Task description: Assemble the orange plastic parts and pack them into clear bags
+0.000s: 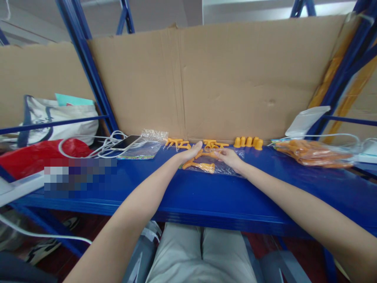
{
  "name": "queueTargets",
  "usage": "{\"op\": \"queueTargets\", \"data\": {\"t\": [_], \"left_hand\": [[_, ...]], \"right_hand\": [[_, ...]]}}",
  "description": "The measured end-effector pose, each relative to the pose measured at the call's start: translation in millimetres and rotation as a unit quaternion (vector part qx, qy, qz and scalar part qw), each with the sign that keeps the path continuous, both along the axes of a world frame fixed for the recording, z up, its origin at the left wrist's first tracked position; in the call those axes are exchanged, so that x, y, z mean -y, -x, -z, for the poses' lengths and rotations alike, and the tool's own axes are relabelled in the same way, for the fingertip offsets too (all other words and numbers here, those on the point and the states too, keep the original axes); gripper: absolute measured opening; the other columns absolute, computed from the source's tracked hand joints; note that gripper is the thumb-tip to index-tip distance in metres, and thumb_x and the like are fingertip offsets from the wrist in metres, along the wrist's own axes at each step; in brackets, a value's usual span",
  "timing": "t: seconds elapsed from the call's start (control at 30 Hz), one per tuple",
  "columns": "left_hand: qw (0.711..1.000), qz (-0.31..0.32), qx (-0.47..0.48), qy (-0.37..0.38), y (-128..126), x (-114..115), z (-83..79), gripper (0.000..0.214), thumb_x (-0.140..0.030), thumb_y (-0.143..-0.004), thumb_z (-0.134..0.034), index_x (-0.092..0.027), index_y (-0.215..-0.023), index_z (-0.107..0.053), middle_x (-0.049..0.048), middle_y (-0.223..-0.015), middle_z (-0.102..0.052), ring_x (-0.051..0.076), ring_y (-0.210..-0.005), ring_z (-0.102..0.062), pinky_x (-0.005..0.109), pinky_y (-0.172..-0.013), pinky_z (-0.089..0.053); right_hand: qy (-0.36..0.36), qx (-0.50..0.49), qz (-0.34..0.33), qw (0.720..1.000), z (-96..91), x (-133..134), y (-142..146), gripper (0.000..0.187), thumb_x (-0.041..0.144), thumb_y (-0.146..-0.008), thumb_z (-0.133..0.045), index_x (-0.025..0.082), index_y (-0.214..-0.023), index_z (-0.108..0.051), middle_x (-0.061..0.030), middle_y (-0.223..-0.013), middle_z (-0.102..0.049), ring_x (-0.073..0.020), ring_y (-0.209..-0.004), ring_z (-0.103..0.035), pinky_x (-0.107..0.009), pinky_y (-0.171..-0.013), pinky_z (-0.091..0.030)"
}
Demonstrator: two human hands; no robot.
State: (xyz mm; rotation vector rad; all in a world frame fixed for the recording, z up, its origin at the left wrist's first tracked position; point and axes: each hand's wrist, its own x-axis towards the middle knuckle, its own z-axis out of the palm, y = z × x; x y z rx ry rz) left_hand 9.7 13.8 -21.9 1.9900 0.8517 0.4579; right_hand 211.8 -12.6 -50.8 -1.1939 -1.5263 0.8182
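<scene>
My left hand (pixel 191 153) is over the left part of a clear plastic bag, its visible fingers stretched out beside the orange plastic parts. My right hand (pixel 229 157) is closed, its fingertips pinching an orange plastic piece (pixel 206 154) that lies between the two hands. Nearer to me, a longer orange plastic part (pixel 203 166) rests on the clear plastic bag (pixel 228 169). Just behind my hands are more orange pieces (pixel 209 144), some ring-shaped. The exact kind of these parts is too small to tell.
Orange cups (pixel 249 142) stand in a row at the back. Orange hook-like parts (pixel 176 142) lie left of my hands. A bag of orange parts (pixel 313 152) is at the right. Leftward lie a phone (pixel 127 142), white cables (pixel 101 149) and a red bag (pixel 47 154). Cardboard (pixel 224 78) closes the back.
</scene>
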Motion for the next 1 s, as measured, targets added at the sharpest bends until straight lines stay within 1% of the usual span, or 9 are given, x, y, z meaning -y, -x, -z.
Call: {"op": "queueTargets", "data": {"t": [0.13, 0.23, 0.33, 0.4, 0.47, 0.57, 0.67, 0.83, 1.0], "left_hand": [[1.0, -0.004, -0.003, 0.026, -1, -1, -1.2, 0.081, -0.063, -0.09, 0.001, -0.016, -0.143, -0.037, 0.0096, -0.145, -0.045, 0.027, -0.139, -0.029, 0.039, -0.107, -0.034], [0.999, 0.0, -0.005, 0.033, -2, -3, -2.3, 0.084, -0.068, -0.087, 0.003, -0.02, -0.149, -0.027, 0.0059, -0.148, -0.04, 0.026, -0.141, -0.025, 0.039, -0.11, -0.03], [0.999, -0.01, -0.002, 0.032, -3, -2, -3.5, 0.084, -0.07, -0.085, 0.004, -0.023, -0.151, -0.018, 0.0037, -0.151, -0.036, 0.025, -0.143, -0.022, 0.04, -0.112, -0.027], [0.999, -0.01, -0.001, 0.038, -4, 0, -4.5, 0.084, -0.07, -0.085, 0.004, -0.023, -0.151, -0.017, 0.0039, -0.15, -0.037, 0.025, -0.142, -0.024, 0.04, -0.112, -0.027], [0.998, 0.002, 0.01, 0.059, -6, 3, -5.5, 0.083, -0.069, -0.086, 0.003, -0.022, -0.151, -0.018, 0.0049, -0.147, -0.042, 0.025, -0.14, -0.029, 0.039, -0.111, -0.028], [0.994, 0.017, 0.041, 0.095, -7, 6, -6.1, 0.081, -0.067, -0.088, 0.001, -0.02, -0.151, -0.021, 0.0069, -0.142, -0.048, 0.025, -0.136, -0.038, 0.039, -0.11, -0.031], [0.992, 0.017, 0.051, 0.113, -9, 8, -5.8, 0.079, -0.065, -0.089, -0.001, -0.02, -0.15, -0.023, 0.0077, -0.14, -0.051, 0.025, -0.132, -0.043, 0.039, -0.109, -0.032], [0.99, 0.012, 0.06, 0.127, -10, 12, -6.3, 0.075, -0.062, -0.091, -0.002, -0.021, -0.15, -0.024, 0.0069, -0.135, -0.055, 0.024, -0.131, -0.044, 0.038, -0.109, -0.031], [0.988, 0.003, 0.071, 0.136, -11, 13, -6.3, 0.074, -0.062, -0.092, -0.004, -0.022, -0.148, -0.029, 0.0066, -0.133, -0.058, 0.025, -0.13, -0.045, 0.038, -0.11, -0.031]], "right_hand": [[-0.031, 0.023, -0.003, 0.999, 3.0, -1, -3, 0.023, 0.036, -0.08, -0.066, 0.016, -0.091, -0.07, -0.0076, -0.092, -0.072, -0.0211, -0.086, -0.067, -0.037, -0.08, -0.056], [-0.038, 0.032, -0.06, 0.997, 3.8, -2, -6, 0.024, 0.031, -0.08, -0.067, 0.018, -0.099, -0.069, -0.0088, -0.103, -0.071, -0.0229, -0.097, -0.066, -0.043, -0.09, -0.052], [-0.043, 0.046, -0.134, 0.989, 5.6, -6, -8, 0.034, 0.023, -0.079, -0.066, 0.022, -0.113, -0.064, -0.0077, -0.11, -0.07, -0.0232, -0.105, -0.064, -0.045, -0.095, -0.049], [-0.06, 0.066, -0.143, 0.986, 8.5, -9, -10, 0.037, 0.021, -0.08, -0.063, 0.023, -0.117, -0.06, -0.0075, -0.112, -0.069, -0.0231, -0.107, -0.063, -0.046, -0.095, -0.049], [-0.091, 0.096, -0.112, 0.985, 12.0, -13, -12, 0.036, 0.022, -0.08, -0.062, 0.02, -0.116, -0.058, -0.0084, -0.112, -0.068, -0.0233, -0.104, -0.064, -0.045, -0.093, -0.05], [-0.14, 0.155, -0.044, 0.977, 14.6, -18, -13, 0.033, 0.023, -0.079, -0.064, 0.017, -0.11, -0.058, -0.0102, -0.109, -0.068, -0.0235, -0.097, -0.066, -0.045, -0.09, -0.051], [-0.155, 0.22, -0.003, 0.963, 12.3, -18, -15, 0.029, 0.024, -0.077, -0.066, 0.017, -0.104, -0.059, -0.0097, -0.103, -0.068, -0.0224, -0.09, -0.067, -0.042, -0.084, -0.053], [-0.169, 0.305, 0.032, 0.937, 5.3, -12, -19, 0.023, 0.025, -0.077, -0.067, 0.018, -0.097, -0.061, -0.0073, -0.092, -0.069, -0.0195, -0.078, -0.066, -0.034, -0.074, -0.053], [-0.172, 0.328, 0.052, 0.928, 2.8, -6, -16, 0.018, 0.025, -0.078, -0.066, 0.017, -0.093, -0.06, -0.0069, -0.088, -0.069, -0.018, -0.072, -0.064, -0.03, -0.068, -0.051]]}}
